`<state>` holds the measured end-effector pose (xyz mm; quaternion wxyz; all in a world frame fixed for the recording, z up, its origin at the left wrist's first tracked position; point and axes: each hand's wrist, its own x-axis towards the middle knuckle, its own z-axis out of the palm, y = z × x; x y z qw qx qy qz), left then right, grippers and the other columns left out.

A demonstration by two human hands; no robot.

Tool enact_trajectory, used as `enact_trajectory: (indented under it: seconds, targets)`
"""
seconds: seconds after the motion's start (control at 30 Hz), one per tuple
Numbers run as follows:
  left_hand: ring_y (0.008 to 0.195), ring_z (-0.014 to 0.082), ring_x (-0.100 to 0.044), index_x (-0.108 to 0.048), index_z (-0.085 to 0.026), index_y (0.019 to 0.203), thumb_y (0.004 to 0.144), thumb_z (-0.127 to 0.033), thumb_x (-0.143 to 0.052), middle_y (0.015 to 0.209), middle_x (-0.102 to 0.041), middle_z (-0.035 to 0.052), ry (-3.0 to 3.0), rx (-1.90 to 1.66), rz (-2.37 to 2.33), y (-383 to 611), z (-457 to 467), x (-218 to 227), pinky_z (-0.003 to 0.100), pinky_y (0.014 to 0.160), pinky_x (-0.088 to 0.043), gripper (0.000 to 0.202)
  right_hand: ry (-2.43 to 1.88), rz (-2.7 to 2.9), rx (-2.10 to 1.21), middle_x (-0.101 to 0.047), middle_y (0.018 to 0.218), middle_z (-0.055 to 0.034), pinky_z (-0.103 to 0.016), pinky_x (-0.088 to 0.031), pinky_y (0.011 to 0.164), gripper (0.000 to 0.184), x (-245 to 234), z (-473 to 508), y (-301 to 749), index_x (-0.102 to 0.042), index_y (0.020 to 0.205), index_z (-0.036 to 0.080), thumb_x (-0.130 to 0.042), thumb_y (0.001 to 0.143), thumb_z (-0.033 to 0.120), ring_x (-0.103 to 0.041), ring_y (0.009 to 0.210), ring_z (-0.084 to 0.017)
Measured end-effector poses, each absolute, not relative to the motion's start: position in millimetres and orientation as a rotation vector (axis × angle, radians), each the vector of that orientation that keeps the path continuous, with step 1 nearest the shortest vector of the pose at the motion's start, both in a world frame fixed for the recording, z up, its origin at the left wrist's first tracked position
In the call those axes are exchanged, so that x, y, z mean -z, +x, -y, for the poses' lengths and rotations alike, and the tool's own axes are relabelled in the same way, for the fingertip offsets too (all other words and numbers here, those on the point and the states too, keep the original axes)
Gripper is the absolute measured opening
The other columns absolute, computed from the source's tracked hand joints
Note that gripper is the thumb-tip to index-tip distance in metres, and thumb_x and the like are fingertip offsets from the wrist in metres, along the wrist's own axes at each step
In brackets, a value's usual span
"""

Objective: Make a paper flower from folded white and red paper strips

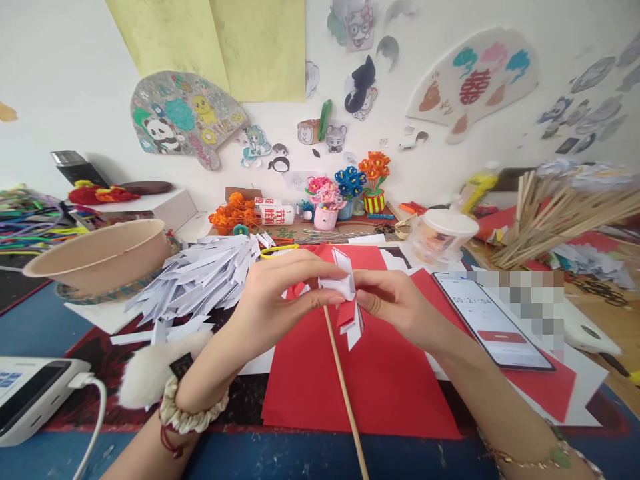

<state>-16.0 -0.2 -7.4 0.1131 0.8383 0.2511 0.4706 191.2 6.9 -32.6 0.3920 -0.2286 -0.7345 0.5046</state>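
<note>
Midair, hands [270, 297] [395, 301] at edges of folded paper [341, 285]

L hand [273, 293] + R hand [395, 303] pinch red-white folded paper piece [345, 287] on thin wooden stick [345, 387], above red sheet [370, 387]. White folded strips pile [200, 277] far left, phone [493, 320] right.

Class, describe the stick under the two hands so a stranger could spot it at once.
Find the big red sheet mid-table. One thin wooden stick crosses it, running from the near edge up to the folded red-and-white paper pinched between the left hand and right hand. Unlike the bundle of sticks far right, it is alone and tipped with paper.
</note>
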Motion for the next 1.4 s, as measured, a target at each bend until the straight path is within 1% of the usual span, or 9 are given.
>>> enact_trajectory:
  seconds: [0.23, 0.43, 0.57, 0.67, 0.8, 0.93, 1.17, 1.3, 1.4]
  targets:
    - [0.067, 0.0124, -0.066, -0.074, -0.021, 0.092, 0.079, -0.021, -0.077, 0.077, -0.074, 0.0012, 2.421, -1.476, -0.754, -12, 4, 11, 0.023, 0.064, -0.051, 0.013, -0.600, 1.847, -1.292, -0.075, 0.101, -0.0030, -0.033, -0.054, 0.087, 0.023, 34, -6, 191, -0.074, 0.109, 0.026, -0.058, 0.096, 0.036, -0.068, 0.094, -0.020]
    - [0.072, 0.0139, -0.069, -0.076, -0.021, 0.093, 0.082, -0.021, -0.074, 0.083, -0.077, 0.0027, 2.254, -1.419, -0.792, -11, 1, 7, 0.024, 0.067, -0.051, 0.011, -0.616, 1.814, -1.229, -0.075, 0.103, -0.0042, -0.035, -0.054, 0.086, 0.024, 36, -9, 196, -0.073, 0.112, 0.027, -0.059, 0.095, 0.037, -0.067, 0.096, -0.022]
    - [0.074, 0.0154, -0.068, -0.077, -0.020, 0.091, 0.079, -0.021, -0.076, 0.089, -0.078, 0.0040, 2.169, -1.340, -0.823, -1, -8, -6, 0.026, 0.066, -0.052, 0.011, -0.639, 1.747, -1.131, -0.071, 0.117, -0.0045, -0.041, -0.047, 0.099, 0.023, 36, -13, 200, -0.072, 0.114, 0.029, -0.059, 0.096, 0.034, -0.062, 0.112, -0.024]
    - [0.078, 0.0162, -0.069, -0.077, -0.020, 0.092, 0.081, -0.020, -0.075, 0.092, -0.078, 0.0044, 2.202, -1.318, -0.821, 9, -18, -14, 0.028, 0.070, -0.053, 0.011, -0.668, 1.697, -0.986, -0.068, 0.120, -0.0042, -0.045, -0.040, 0.107, 0.022, 37, -18, 202, -0.072, 0.114, 0.031, -0.060, 0.095, 0.033, -0.057, 0.119, -0.025]
    - [0.079, 0.0160, -0.069, -0.077, -0.021, 0.092, 0.084, -0.019, -0.071, 0.092, -0.078, 0.0040, 2.201, -1.321, -0.763, 14, -28, -17, 0.028, 0.068, -0.052, 0.010, -0.726, 1.655, -0.860, -0.068, 0.110, -0.0052, -0.047, -0.043, 0.103, 0.017, 41, -24, 205, -0.074, 0.105, 0.030, -0.065, 0.091, 0.033, -0.060, 0.108, -0.025]
    - [0.083, 0.0165, -0.070, -0.076, -0.019, 0.090, 0.084, -0.023, -0.071, 0.093, -0.077, 0.0059, 2.080, -1.304, -0.709, 12, -33, -11, 0.026, 0.069, -0.054, 0.009, -0.786, 1.660, -0.840, -0.068, 0.098, -0.0049, -0.046, -0.047, 0.099, 0.013, 44, -26, 205, -0.074, 0.097, 0.027, -0.068, 0.089, 0.034, -0.062, 0.100, -0.024]
    - [0.084, 0.0157, -0.069, -0.074, -0.017, 0.098, 0.085, -0.024, -0.070, 0.099, -0.076, 0.0068, 1.958, -1.262, -0.784, 7, -33, -4, 0.025, 0.069, -0.053, 0.015, -0.777, 1.644, -0.796, -0.071, 0.108, -0.0053, -0.043, -0.049, 0.098, 0.019, 45, -26, 201, -0.073, 0.102, 0.026, -0.072, 0.085, 0.035, -0.064, 0.104, -0.025]
    - [0.082, 0.0162, -0.067, -0.074, -0.017, 0.094, 0.085, -0.026, -0.070, 0.096, -0.075, 0.0066, 1.915, -1.258, -0.828, 2, -30, -4, 0.026, 0.068, -0.052, 0.013, -0.789, 1.710, -0.785, -0.071, 0.114, -0.0074, -0.046, -0.049, 0.098, 0.025, 46, -26, 199, -0.071, 0.106, 0.024, -0.072, 0.085, 0.037, -0.063, 0.110, -0.028]
    - [0.082, 0.0166, -0.067, -0.074, -0.017, 0.089, 0.087, -0.031, -0.067, 0.092, -0.075, 0.0061, 1.911, -1.260, -0.870, -3, -27, -6, 0.026, 0.069, -0.052, 0.015, -0.808, 1.742, -0.740, -0.070, 0.113, -0.0086, -0.047, -0.048, 0.098, 0.024, 47, -25, 198, -0.071, 0.104, 0.023, -0.072, 0.085, 0.037, -0.063, 0.111, -0.029]
